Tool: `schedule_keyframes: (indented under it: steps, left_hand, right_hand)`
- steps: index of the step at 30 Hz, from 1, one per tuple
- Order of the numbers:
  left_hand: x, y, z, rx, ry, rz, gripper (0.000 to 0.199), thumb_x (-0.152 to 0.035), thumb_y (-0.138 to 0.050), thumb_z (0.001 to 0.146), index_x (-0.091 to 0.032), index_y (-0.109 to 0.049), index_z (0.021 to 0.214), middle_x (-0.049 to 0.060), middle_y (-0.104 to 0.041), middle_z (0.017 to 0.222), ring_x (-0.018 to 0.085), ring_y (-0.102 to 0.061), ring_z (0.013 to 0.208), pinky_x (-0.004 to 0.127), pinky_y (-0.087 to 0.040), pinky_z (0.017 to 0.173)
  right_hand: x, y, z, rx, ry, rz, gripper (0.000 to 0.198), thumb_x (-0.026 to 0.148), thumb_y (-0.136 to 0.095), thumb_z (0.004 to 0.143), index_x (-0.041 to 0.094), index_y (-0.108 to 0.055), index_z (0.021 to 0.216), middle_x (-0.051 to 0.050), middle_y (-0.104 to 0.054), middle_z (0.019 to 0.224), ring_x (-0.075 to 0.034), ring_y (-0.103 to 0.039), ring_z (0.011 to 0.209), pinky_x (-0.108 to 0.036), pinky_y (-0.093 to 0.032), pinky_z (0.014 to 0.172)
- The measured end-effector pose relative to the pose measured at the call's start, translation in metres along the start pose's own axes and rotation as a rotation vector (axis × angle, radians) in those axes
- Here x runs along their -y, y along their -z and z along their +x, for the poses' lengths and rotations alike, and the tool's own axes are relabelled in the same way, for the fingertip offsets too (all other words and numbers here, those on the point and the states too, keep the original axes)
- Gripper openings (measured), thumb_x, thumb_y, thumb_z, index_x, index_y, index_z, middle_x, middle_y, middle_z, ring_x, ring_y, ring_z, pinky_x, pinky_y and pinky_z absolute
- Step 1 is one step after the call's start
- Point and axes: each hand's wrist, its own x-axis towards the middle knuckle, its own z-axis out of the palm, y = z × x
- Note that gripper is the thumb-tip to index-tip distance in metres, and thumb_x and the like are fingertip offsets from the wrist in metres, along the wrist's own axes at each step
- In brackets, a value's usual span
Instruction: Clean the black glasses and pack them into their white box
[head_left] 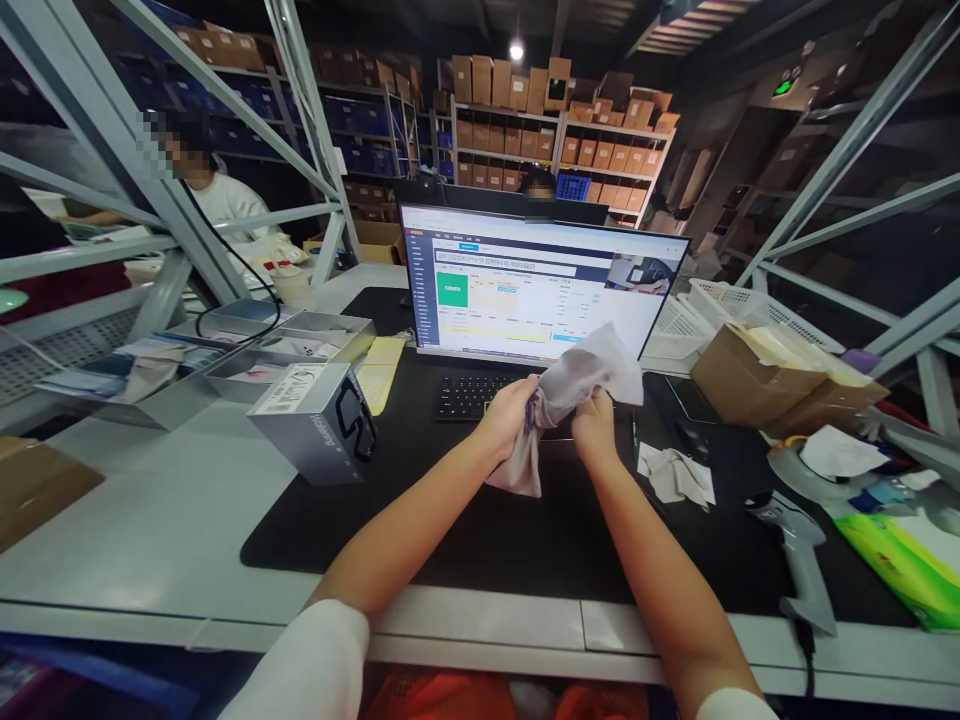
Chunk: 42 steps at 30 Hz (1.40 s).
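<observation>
Both hands are up in front of the monitor, over the black desk mat. My left hand is closed around a thin pale grey cloth, whose lower end hangs below the fingers. A small purple-blue edge shows beside my left fingers; what it belongs to is hidden. My right hand is closed at the underside of the cloth, its fingertips partly covered. Behind my left hand lies a black keyboard. A crumpled whitish cloth rests on the mat to the right of my right hand.
A lit monitor stands behind the hands. Left are a grey product box, a yellow paper pad and grey trays. Right are a barcode scanner, a mouse, an open carton and a green packet.
</observation>
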Motion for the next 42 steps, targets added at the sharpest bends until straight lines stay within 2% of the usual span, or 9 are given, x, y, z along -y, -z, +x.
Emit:
schedule_keyframes:
  steps: [4,6,9,12,17,23,30,36,42]
  left_hand:
    - [-0.014,-0.002,-0.002,0.088,0.368,-0.184,0.031,-0.036,-0.056,0.100,-0.011,-0.071,0.090,0.012,-0.073,0.084,0.024,-0.072,0.080,0.038,-0.060,0.087]
    - [-0.018,0.001,-0.001,0.133,0.396,-0.212,0.031,-0.034,-0.053,0.099,-0.011,-0.071,0.090,0.012,-0.072,0.083,0.024,-0.072,0.078,0.038,-0.060,0.087]
    - [-0.015,0.009,0.002,0.250,0.253,-0.190,0.024,-0.028,-0.067,0.084,-0.012,-0.070,0.101,0.010,-0.074,0.094,0.023,-0.072,0.085,0.036,-0.058,0.091]
    - [-0.008,0.016,0.002,0.406,-0.002,0.048,0.058,-0.019,-0.080,0.065,-0.016,-0.062,0.120,0.010,-0.071,0.116,0.027,-0.068,0.110,0.037,-0.054,0.101]
    - [-0.008,0.025,0.000,0.427,-0.440,0.616,0.092,-0.032,-0.084,0.076,-0.025,-0.036,0.154,0.015,-0.038,0.162,0.032,-0.049,0.141,0.048,-0.042,0.118]
    - [-0.027,0.032,0.003,0.524,-0.652,0.905,0.018,-0.035,-0.069,0.090,-0.020,-0.074,0.099,0.012,-0.060,0.139,0.029,-0.061,0.123,0.040,-0.055,0.094]
    - [-0.026,0.029,0.003,0.366,-0.687,0.652,0.027,-0.043,-0.071,0.090,-0.017,-0.069,0.082,0.015,-0.059,0.140,0.030,-0.063,0.123,0.043,-0.054,0.102]
    - [-0.017,0.027,0.006,0.292,-0.660,0.560,0.046,-0.064,-0.066,0.091,-0.019,-0.062,0.084,0.014,-0.064,0.131,0.028,-0.062,0.118,0.039,-0.048,0.102]
    - [-0.004,0.019,0.004,0.253,-0.651,0.586,0.032,-0.048,-0.063,0.095,-0.018,-0.060,0.084,0.009,-0.065,0.110,0.022,-0.063,0.100,0.035,-0.049,0.094]
  right_hand:
    - [0.008,0.013,0.006,0.058,0.101,-0.285,0.043,0.058,-0.052,0.091,0.021,-0.049,0.068,0.002,-0.049,0.062,-0.015,-0.043,0.063,-0.028,-0.034,0.063]
    - [0.012,0.017,0.008,0.054,0.122,-0.338,0.043,0.057,-0.050,0.091,0.022,-0.045,0.066,0.003,-0.044,0.060,-0.014,-0.040,0.062,-0.028,-0.030,0.061]
    - [0.017,0.020,0.009,0.009,0.133,-0.375,0.042,0.055,-0.049,0.092,0.022,-0.044,0.066,0.004,-0.044,0.059,-0.014,-0.039,0.061,-0.028,-0.029,0.060]
    - [0.017,0.022,0.011,-0.003,0.103,-0.382,0.041,0.054,-0.049,0.092,0.021,-0.048,0.068,0.002,-0.050,0.062,-0.015,-0.041,0.063,-0.029,-0.030,0.062]
    - [0.013,0.029,0.018,0.061,-0.019,-0.295,0.041,0.057,-0.053,0.089,0.021,-0.052,0.070,0.001,-0.054,0.067,-0.016,-0.044,0.067,-0.029,-0.036,0.066]
    - [0.016,0.030,0.020,0.181,-0.113,-0.171,0.041,0.061,-0.056,0.082,0.022,-0.051,0.070,0.001,-0.052,0.066,-0.016,-0.044,0.065,-0.028,-0.036,0.062]
    - [0.027,0.030,0.016,0.314,0.042,-0.388,0.039,0.053,-0.053,0.086,0.021,-0.050,0.063,0.001,-0.046,0.058,-0.015,-0.042,0.061,-0.028,-0.030,0.060]
    - [0.033,0.032,0.011,0.706,-0.024,-0.417,0.031,0.045,-0.053,0.089,0.019,-0.063,0.075,-0.002,-0.065,0.072,-0.018,-0.057,0.069,-0.030,-0.041,0.066]
    - [0.035,0.034,0.011,0.479,-0.079,-0.016,0.042,0.040,-0.068,0.077,0.022,-0.065,0.115,-0.007,-0.071,0.119,-0.026,-0.064,0.112,-0.038,-0.050,0.094]
